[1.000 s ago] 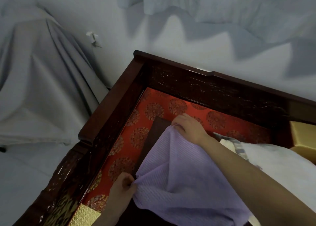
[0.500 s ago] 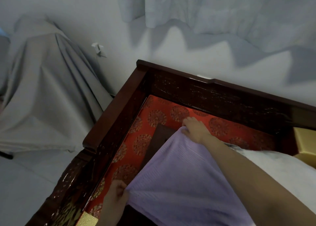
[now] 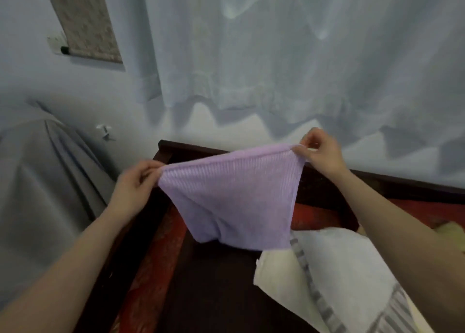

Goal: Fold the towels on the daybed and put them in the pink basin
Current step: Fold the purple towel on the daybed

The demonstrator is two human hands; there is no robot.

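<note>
Purple towel (image 3: 231, 199) lifted off daybed (image 3: 327, 189); left hand (image 3: 133, 184), right hand (image 3: 319, 154) grips pinch top corners.

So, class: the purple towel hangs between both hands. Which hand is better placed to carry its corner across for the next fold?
Probably the right hand. It pinches the purple towel at the higher corner, so it can swing down towards the left hand, which holds the lower corner.

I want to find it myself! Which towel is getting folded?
Look at the dark wooden daybed under the white curtain. Above it, the left hand and right hand hold up the purple towel by two corners. The white towel beside it lies flat.
</note>
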